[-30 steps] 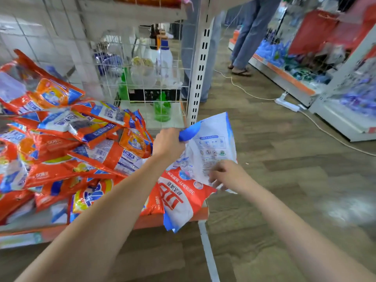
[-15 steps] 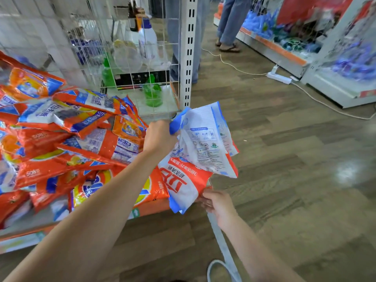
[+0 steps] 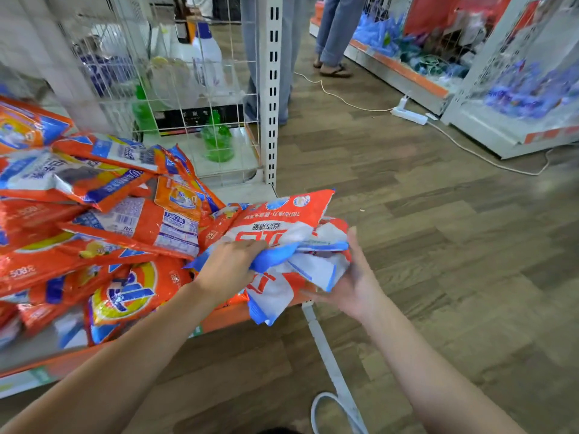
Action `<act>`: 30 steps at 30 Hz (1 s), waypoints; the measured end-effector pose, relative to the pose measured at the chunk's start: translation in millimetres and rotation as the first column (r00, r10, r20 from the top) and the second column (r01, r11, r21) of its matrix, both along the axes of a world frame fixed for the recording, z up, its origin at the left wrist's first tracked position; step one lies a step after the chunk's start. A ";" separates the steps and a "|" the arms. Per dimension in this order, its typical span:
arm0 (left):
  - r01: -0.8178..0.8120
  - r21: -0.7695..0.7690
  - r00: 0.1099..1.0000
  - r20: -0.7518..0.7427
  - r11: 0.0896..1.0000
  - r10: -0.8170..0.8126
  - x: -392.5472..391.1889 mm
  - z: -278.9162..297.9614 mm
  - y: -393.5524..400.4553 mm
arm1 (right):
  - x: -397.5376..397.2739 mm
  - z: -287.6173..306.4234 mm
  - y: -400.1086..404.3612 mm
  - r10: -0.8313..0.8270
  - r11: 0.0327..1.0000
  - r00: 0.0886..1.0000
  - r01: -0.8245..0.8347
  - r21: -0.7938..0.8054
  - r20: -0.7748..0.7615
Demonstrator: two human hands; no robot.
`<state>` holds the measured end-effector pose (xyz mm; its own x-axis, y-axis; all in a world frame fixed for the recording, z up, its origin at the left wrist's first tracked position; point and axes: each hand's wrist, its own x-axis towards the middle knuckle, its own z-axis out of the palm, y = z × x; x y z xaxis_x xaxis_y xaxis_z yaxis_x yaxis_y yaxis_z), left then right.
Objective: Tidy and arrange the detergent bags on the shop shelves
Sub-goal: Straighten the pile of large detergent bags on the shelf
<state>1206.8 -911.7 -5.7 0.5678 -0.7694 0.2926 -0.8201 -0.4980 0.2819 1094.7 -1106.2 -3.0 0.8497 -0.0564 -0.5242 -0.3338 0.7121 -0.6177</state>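
- Head view looks down on a low shop shelf (image 3: 219,321) with an orange front edge, its surface heaped with orange detergent bags (image 3: 103,220) lying flat and overlapping in no order, from the left edge to near the right front corner.
- Wood-pattern floor (image 3: 438,261) runs to the right of the shelf; a white cable (image 3: 344,103) and a power strip (image 3: 410,115) lie on it beside another shelf unit (image 3: 404,73) on the far side of the aisle, and a person's legs (image 3: 332,29) stand there.
- Behind the heap, a white wire-grid compartment (image 3: 200,98) holds a white bottle (image 3: 208,57), a dark bottle (image 3: 181,23) and green bottles (image 3: 217,140); a slotted white upright (image 3: 273,89) marks its right corner.
- At the shelf's right front corner sit two red, white and blue detergent bags (image 3: 288,227), bunched together and partly overhanging the edge.
- The left hand (image 3: 230,267) clutches the crumpled blue end of these bags from above, fingers curled into the plastic.
- The right hand (image 3: 355,277) lies against their right side, palm inward with fingers straight, supporting them rather than gripping.
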 end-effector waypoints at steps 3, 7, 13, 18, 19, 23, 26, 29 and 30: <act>0.052 0.049 0.997 0.062 0.997 -0.055 -6.3 -5.4 4.2 | 18.9 0.8 -5.1 -0.058 0.990 0.996 0.049 -0.131 -0.069; 0.040 0.150 0.997 0.055 0.988 -0.049 -6.7 -8.1 1.6 | 51.9 1.1 -12.5 -0.117 0.875 0.989 0.062 -0.480 -0.086; -0.080 0.369 0.966 -0.201 0.926 0.164 -13.5 -15.6 -16.4 | 69.8 -23.5 -29.4 0.058 0.674 0.988 -0.144 -0.724 -0.142; 0.082 0.620 0.970 -0.229 0.781 0.080 -35.4 -34.7 -1.2 | 40.6 -47.7 -30.5 -0.070 0.706 0.973 -0.107 -0.700 -0.220; 0.100 0.666 0.975 -0.212 0.739 0.060 -39.6 -37.9 5.6 | 35.0 -47.3 -28.0 -0.084 0.803 0.972 -0.065 -0.592 -0.220; 0.041 0.662 0.992 -0.114 0.748 0.047 -40.2 -44.1 8.2 | 20.7 -46.3 -8.4 0.027 0.907 0.978 -0.111 -0.406 -0.207; -0.074 0.409 0.996 -0.006 0.910 0.084 -32.4 -46.8 -2.3 | 25.2 -46.8 8.5 0.029 0.923 0.983 -0.097 -0.373 -0.182; -0.245 0.296 0.949 -0.124 0.923 0.291 -29.8 -40.4 -11.4 | 43.3 -40.5 20.1 -0.016 0.933 0.968 -0.076 -0.353 -0.251; -0.263 0.317 0.937 -0.140 0.911 0.319 -29.8 -37.3 -15.5 | 51.5 -42.6 22.5 -0.011 0.929 0.959 -0.094 -0.358 -0.282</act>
<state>1177.0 -927.1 -43.0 0.8012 -0.5964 -0.0486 -0.5736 -0.7886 0.2215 1146.2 -1083.7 -45.6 0.6810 -0.2559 -0.6861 -0.5515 0.4372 -0.7104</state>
